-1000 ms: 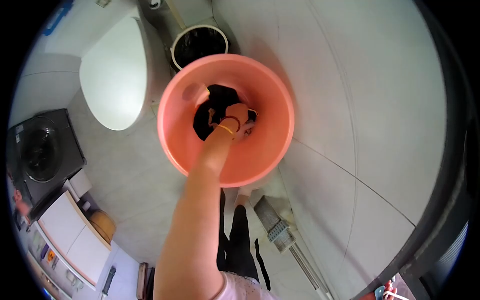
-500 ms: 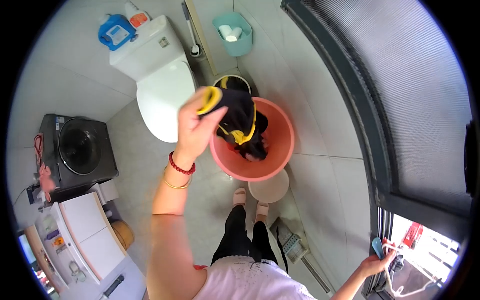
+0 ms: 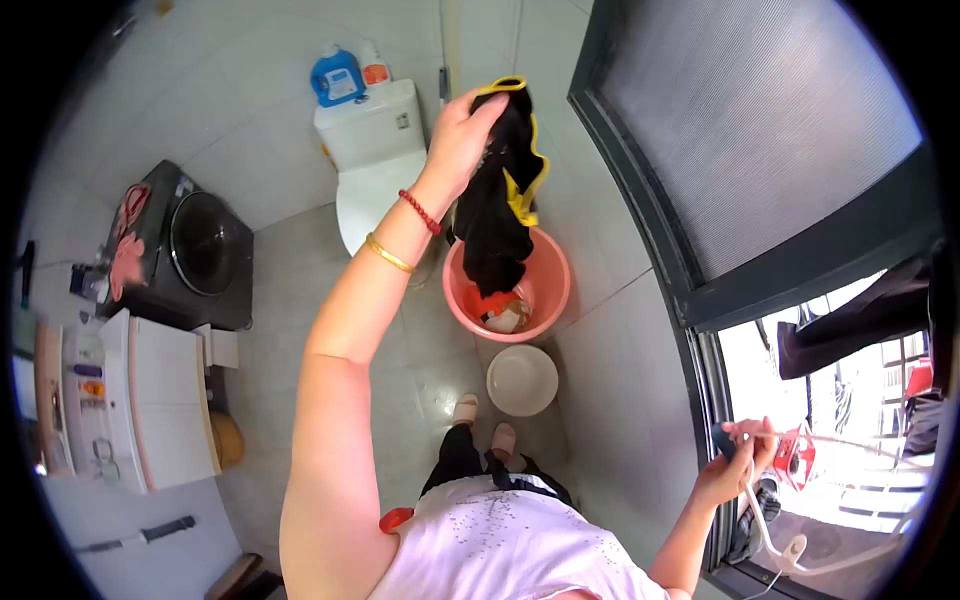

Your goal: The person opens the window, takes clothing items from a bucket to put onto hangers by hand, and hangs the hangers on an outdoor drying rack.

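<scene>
My left hand (image 3: 465, 140) is closed on the top edge of a black garment with yellow trim (image 3: 492, 215), holding it up so that it hangs down. Its lower end reaches into the pink basin (image 3: 552, 285), where red and whitish cloth (image 3: 508, 316) lies. At the right, beside the window opening, my right hand (image 3: 728, 474) is closed on a white clothes hanger (image 3: 765, 522). A small dark blue piece (image 3: 722, 440) shows at its fingertips; I cannot make out what it is.
A pale round bucket (image 3: 522, 381) stands on the floor near my feet. The toilet (image 3: 370, 130) carries a blue bottle (image 3: 337, 78) on its tank. At left are a dark washing machine (image 3: 203, 243) and a white cabinet (image 3: 165, 400). A dark-framed window (image 3: 640, 220) lies right.
My left hand has raised the black garment higher, and it hangs longer, exposing cloth in the basin. My right hand still holds the hanger, now turned differently. The head view has shifted.
</scene>
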